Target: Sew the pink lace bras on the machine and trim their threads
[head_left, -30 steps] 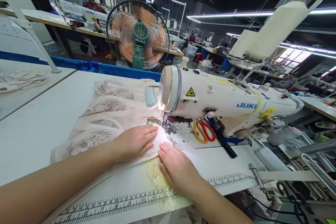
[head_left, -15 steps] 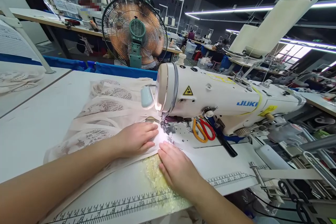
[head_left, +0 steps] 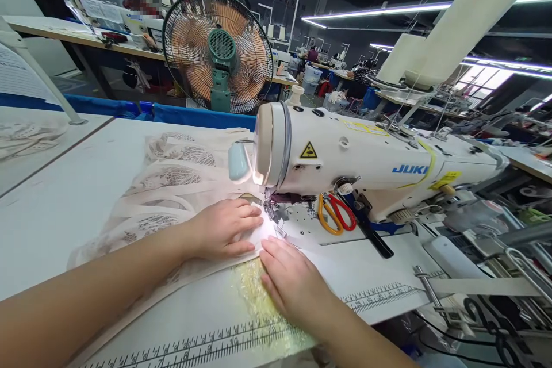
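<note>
Pale, sheer fabric with lace panels [head_left: 168,175] is spread over the left of the sewing machine bed, its near part running under the lit presser foot [head_left: 269,207]. My left hand [head_left: 226,227] lies flat on this fabric just left of the foot, fingers stretched out and thumb apart. Close in front of the foot, my right hand [head_left: 293,276] has its fingers together on the fabric's near edge; its grip underneath is partly hidden. The white sewing machine [head_left: 345,149] stands over the work.
Red-and-yellow-handled snips [head_left: 336,213] and a black-handled tool [head_left: 379,241] lie beneath the machine arm. A printed ruler [head_left: 215,345] and yellowish tape [head_left: 254,293] run along the near table edge. Thread cones [head_left: 461,29] rise at right; a large fan [head_left: 219,52] stands behind the table.
The camera view has shifted slightly. Both hands keep nearly the same place on the fabric by the presser foot, and any fabric movement is too small to tell.
</note>
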